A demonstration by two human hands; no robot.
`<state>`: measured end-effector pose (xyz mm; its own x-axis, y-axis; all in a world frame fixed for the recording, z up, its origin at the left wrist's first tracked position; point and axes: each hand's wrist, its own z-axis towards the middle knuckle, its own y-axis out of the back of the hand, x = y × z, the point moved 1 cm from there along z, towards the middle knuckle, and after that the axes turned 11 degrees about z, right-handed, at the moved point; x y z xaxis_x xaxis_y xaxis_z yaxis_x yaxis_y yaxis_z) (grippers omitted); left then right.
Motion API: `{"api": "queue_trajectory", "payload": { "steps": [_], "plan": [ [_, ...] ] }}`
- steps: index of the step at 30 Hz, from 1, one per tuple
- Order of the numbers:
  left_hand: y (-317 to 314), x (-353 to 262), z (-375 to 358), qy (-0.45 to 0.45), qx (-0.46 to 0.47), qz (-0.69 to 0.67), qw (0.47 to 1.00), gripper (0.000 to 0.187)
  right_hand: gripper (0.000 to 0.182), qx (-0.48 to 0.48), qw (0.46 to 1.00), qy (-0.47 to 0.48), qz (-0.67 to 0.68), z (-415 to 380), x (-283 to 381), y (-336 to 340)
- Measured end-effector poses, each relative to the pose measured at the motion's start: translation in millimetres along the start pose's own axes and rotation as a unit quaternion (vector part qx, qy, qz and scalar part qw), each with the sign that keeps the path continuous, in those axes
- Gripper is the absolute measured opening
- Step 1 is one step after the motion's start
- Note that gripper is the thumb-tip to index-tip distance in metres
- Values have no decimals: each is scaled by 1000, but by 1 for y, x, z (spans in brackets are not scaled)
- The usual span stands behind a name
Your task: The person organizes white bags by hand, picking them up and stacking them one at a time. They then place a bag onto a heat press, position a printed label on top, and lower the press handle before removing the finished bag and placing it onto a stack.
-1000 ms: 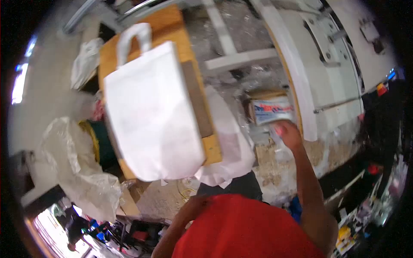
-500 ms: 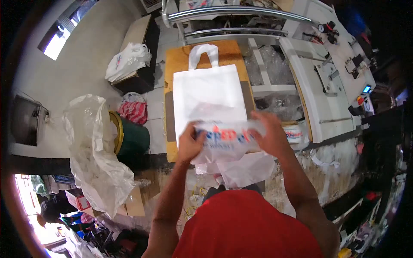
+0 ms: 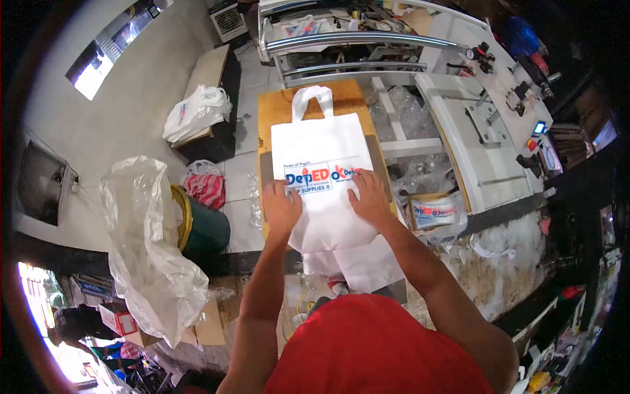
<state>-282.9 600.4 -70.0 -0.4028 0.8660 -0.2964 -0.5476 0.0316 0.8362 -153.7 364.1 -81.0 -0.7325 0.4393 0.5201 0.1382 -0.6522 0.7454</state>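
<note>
A white tote bag [image 3: 320,138] lies flat with its handle loop pointing away from me. Across its middle is a clear transfer film [image 3: 308,180] printed with "DepED" lettering in blue and red. My left hand [image 3: 282,209] rests on the film's left end, fingers stretched out. On the right end, my right hand [image 3: 369,200] lies with its fingers apart. Under the bag is a yellow-brown board with a dark pad [image 3: 264,172]. More white fabric [image 3: 374,262] hangs at the near edge.
A heat press with a white plate [image 3: 453,125] stands to the right, and metal rails [image 3: 367,41] cross behind. Right of the bag sits a box of printed films [image 3: 433,211]. On the left are a green bin [image 3: 209,223], plastic sheeting [image 3: 144,243] and a bench with white bags [image 3: 197,111].
Both hands have lowered the film onto the bag, and it now lies flat with its print readable. Both hands' fingers have moved from gripping its ends to resting on it.
</note>
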Motion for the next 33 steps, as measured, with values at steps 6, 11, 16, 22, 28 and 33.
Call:
{"api": "queue_trajectory", "payload": {
  "steps": [6, 11, 16, 22, 28, 33],
  "plan": [
    [-13, 1, -23, -46, -17, -16, 999, 38, 51, 6, 1000, 3, -29, 0, 3, 0],
    [-15, 1, -24, -39, 19, 49, 998, 45, 52, 9, 999, -13, -27, 0, 5, 2],
    [-18, 3, -26, -30, 39, 57, 997, 49, 53, 16, 999, -24, -37, -2, 3, -2],
    [-15, 0, -25, -1, 59, 33, 998, 53, 53, 12, 1000, -18, -22, -2, 1, -2],
    [-16, 0, -25, 5, 57, 38, 998, 54, 53, 4, 1000, -13, -24, -2, 3, 0],
    [-16, -1, -26, -2, 50, 36, 998, 55, 53, 8, 999, -11, -36, -2, 3, 0]
  ]
}}
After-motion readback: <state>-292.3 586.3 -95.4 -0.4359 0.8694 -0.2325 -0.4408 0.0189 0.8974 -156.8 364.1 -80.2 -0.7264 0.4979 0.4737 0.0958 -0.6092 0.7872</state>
